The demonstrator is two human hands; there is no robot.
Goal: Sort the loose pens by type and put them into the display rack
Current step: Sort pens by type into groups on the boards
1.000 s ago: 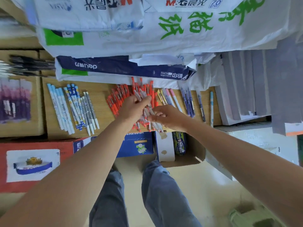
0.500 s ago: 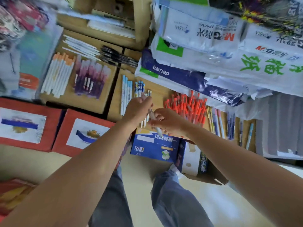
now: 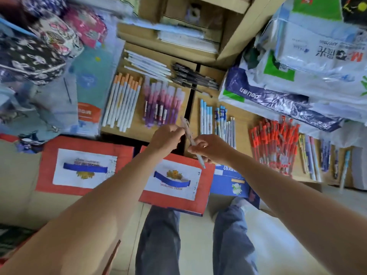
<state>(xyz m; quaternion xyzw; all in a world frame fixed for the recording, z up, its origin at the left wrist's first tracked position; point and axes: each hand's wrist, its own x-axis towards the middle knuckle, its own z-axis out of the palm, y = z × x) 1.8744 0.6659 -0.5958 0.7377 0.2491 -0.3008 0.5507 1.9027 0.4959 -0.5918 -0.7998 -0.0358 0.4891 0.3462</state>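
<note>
1. Closest to us, our right hand [image 3: 210,150] pinches the pale pen [image 3: 186,127] low on its barrel.
2. Just beyond, our left hand [image 3: 166,136] pinches its upper part; the pen slants away leftward.
3. Farther off, purple pens [image 3: 161,108] lie in the display rack [image 3: 137,130], nearer the left hand.

The left hand [image 3: 166,135] and right hand [image 3: 208,149] meet at frame centre, a pen [image 3: 188,133] between them, over the shelf [image 3: 242,124] front edge. Pen rows [image 3: 123,102] lie across the shelf behind; paper reams [image 3: 317,56] stack upper right; cartons [image 3: 85,167] stand below.
</note>
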